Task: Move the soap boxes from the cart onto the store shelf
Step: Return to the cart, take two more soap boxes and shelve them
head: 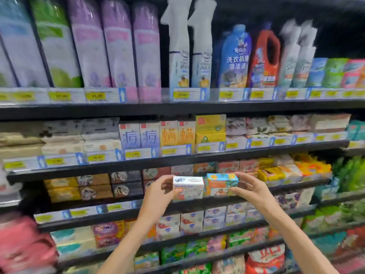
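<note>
My left hand (158,194) grips a white soap box with blue "Goat Soap" lettering (188,187) by its left end. My right hand (251,191) grips a blue and orange soap box (221,183) by its right end. The two boxes are side by side, nearly touching, held up in front of the third shelf (177,206), level with the soap boxes stacked there. The cart is out of view.
Shelves fill the whole view. The top one carries spray cans and detergent bottles (235,56). The second and third hold rows of stacked soap boxes (138,135). Lower shelves carry more packs (191,220). Yellow price tags line each shelf edge.
</note>
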A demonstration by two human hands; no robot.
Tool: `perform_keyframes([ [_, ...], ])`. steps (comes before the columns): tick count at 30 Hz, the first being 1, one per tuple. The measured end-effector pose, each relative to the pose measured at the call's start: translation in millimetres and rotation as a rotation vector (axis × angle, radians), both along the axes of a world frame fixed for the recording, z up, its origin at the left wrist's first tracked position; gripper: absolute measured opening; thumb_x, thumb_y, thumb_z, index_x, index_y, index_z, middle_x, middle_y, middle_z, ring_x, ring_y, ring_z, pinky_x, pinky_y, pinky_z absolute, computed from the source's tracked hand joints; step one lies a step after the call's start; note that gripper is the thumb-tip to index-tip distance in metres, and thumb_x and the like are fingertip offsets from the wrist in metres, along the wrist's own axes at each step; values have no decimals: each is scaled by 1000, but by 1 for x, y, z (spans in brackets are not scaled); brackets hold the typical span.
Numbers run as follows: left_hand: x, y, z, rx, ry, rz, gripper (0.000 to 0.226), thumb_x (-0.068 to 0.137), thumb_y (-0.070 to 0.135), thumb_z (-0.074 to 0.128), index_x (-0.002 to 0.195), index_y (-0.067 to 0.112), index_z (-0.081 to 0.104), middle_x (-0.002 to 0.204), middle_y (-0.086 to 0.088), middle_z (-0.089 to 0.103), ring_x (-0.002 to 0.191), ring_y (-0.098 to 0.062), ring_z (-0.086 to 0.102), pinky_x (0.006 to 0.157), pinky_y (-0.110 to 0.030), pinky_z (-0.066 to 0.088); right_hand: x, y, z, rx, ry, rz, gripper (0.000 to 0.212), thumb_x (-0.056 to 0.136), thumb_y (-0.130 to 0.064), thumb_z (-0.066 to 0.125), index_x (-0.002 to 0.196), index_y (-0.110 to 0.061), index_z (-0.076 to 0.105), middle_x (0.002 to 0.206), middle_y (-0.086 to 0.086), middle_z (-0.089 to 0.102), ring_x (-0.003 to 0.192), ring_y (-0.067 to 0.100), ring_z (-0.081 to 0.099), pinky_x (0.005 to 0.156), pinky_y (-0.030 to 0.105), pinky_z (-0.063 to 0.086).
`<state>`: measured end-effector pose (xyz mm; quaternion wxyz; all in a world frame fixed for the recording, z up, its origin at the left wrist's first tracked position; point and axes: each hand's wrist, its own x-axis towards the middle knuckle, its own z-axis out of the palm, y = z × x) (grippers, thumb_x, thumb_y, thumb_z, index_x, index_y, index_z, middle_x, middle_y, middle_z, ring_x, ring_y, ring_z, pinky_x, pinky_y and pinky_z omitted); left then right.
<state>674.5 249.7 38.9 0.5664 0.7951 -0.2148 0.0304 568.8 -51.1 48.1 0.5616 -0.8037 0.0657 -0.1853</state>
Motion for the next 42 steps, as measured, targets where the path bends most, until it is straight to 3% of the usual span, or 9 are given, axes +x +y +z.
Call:
perform_keyframes([
  [5, 22, -9, 2, 29, 14, 128, 33, 83, 26, 82, 111, 30, 67, 101, 16, 74, 92, 10, 67, 85, -17, 56, 55, -15, -4, -65, -1, 98, 51, 71, -39, 83, 118, -27, 67, 112, -7, 74, 107, 11, 69, 92, 36, 54],
  [10, 33, -24, 3, 30, 61, 230, 29, 83, 20, 82, 103, 27, 63, 89, 24, 64, 77, 26, 59, 67, 0, 45, 81, -25, -1, -139, 14, 124, 38, 79, -25, 82, 114, -25, 67, 107, -12, 75, 98, 0, 69, 88, 27, 56],
  [13, 45, -36, -3, 55, 43, 285, 27, 81, 24, 83, 102, 20, 66, 85, 21, 65, 73, 23, 61, 69, -4, 49, 91, -34, 0, -130, 35, 105, 43, 77, -26, 83, 115, -18, 67, 103, -11, 76, 93, 0, 71, 85, 29, 57],
  [18, 59, -53, -16, 115, 52, 328, 30, 83, 43, 78, 91, 15, 73, 87, 0, 75, 83, -13, 72, 82, -42, 59, 99, -48, -7, -88, 86, 84, 64, 71, -43, 85, 124, -17, 62, 110, -7, 73, 99, 7, 70, 93, 38, 56],
  [20, 60, -60, -20, 139, 59, 371, 38, 85, 45, 75, 93, 8, 71, 86, -4, 73, 80, -18, 69, 73, -35, 57, 98, -50, -7, -92, 89, 81, 59, 73, -40, 85, 124, -19, 62, 111, -7, 73, 98, 5, 70, 91, 35, 57],
  [25, 55, -71, -23, 149, 89, 459, 32, 90, 38, 72, 76, 20, 49, 73, 4, 59, 64, 1, 54, 56, -16, 41, 94, -50, -11, -113, 76, 51, 55, 77, -35, 82, 126, -22, 61, 115, -8, 71, 102, 4, 67, 88, 26, 54],
  [32, 59, -74, -29, 179, -19, 517, 32, 89, 42, 70, 80, 14, 56, 79, 0, 63, 75, -15, 65, 68, -33, 57, 99, -45, -17, -111, 86, 21, 65, 74, -44, 82, 130, -18, 59, 118, -4, 69, 106, 13, 67, 95, 39, 55],
  [36, 58, -74, -32, 186, -51, 532, 31, 89, 40, 70, 83, 13, 57, 79, 2, 60, 77, -15, 64, 69, -33, 56, 100, -34, -20, -138, 70, 7, 58, 78, -42, 79, 127, -19, 59, 119, -8, 65, 110, 14, 64, 91, 30, 50],
  [42, 61, -74, -36, 147, -26, 514, 25, 91, 35, 71, 97, 13, 60, 96, -1, 63, 85, -15, 64, 67, -19, 47, 99, -17, -21, -173, 56, -39, 46, 86, -31, 74, 125, -23, 51, 111, -7, 54, 67, -4, 60, 74, 16, 43],
])
